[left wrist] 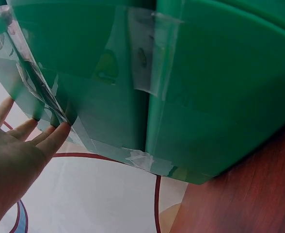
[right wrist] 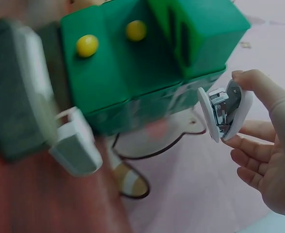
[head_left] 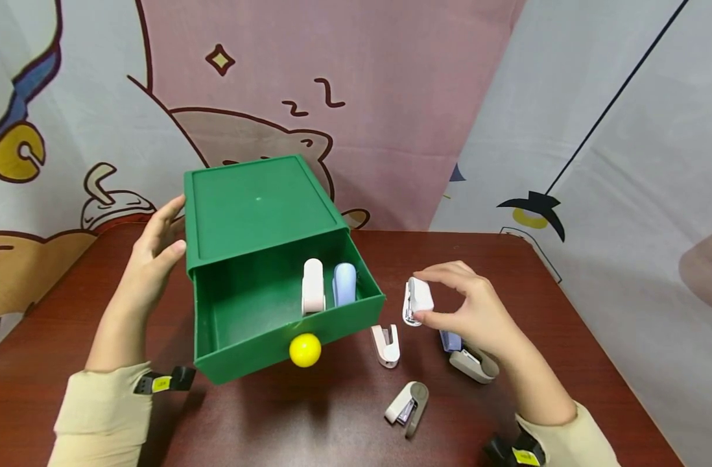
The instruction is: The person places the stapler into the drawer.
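Observation:
My right hand (head_left: 469, 308) pinches a small white stapler (head_left: 419, 298) between thumb and fingers above the table. In the right wrist view, this stapler (right wrist: 225, 110) shows its metal inside. Against the left side of a green drawer cabinet (head_left: 262, 207) rests my left hand (head_left: 146, 266), its extended fingers (left wrist: 53, 141) touching the wall. The top drawer (head_left: 239, 324) is pulled out, with a yellow knob (head_left: 305, 350) on its front. Inside stand a pinkish-white stapler (head_left: 313, 285) and a light-blue stapler (head_left: 344, 284), toward the right.
On the dark red-brown table (head_left: 309, 428) lie a white stapler (head_left: 386, 347), a beige-and-grey stapler (head_left: 411, 405), a blue stapler (head_left: 450, 340) and a grey stapler (head_left: 474, 364), partly behind my right hand. A printed cloth (head_left: 391, 117) hangs behind the table.

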Demonstrator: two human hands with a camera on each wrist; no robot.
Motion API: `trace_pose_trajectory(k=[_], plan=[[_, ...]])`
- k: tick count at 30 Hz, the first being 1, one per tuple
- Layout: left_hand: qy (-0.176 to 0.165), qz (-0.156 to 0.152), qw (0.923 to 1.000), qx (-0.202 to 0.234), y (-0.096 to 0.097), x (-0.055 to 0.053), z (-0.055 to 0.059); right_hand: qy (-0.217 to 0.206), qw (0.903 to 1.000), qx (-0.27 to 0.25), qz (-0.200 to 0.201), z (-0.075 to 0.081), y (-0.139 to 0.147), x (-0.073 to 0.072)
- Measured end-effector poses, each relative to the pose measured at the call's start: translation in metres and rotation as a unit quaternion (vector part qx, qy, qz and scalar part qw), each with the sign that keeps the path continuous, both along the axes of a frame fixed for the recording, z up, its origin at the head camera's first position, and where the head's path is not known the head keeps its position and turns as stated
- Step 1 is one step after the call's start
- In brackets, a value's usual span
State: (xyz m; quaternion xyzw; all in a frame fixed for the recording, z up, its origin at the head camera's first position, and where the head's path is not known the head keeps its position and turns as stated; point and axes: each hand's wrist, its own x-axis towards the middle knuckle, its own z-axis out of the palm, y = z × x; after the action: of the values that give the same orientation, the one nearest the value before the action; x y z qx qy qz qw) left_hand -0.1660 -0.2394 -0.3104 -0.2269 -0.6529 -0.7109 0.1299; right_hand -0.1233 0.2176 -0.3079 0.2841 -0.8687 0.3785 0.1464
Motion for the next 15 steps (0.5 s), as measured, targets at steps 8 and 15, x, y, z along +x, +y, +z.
trace_pose_trajectory(k=[8,15], plan=[[-0.002,0.006,1.0000,-0.008,0.001,0.000,0.001,0.038,0.9964,-0.076,-0.002,0.030,-0.013,0.003],[-0.002,0.006,0.9999,-0.008,0.001,0.001,0.001,0.060,0.9934,-0.098,-0.007,0.051,-0.028,0.004]])
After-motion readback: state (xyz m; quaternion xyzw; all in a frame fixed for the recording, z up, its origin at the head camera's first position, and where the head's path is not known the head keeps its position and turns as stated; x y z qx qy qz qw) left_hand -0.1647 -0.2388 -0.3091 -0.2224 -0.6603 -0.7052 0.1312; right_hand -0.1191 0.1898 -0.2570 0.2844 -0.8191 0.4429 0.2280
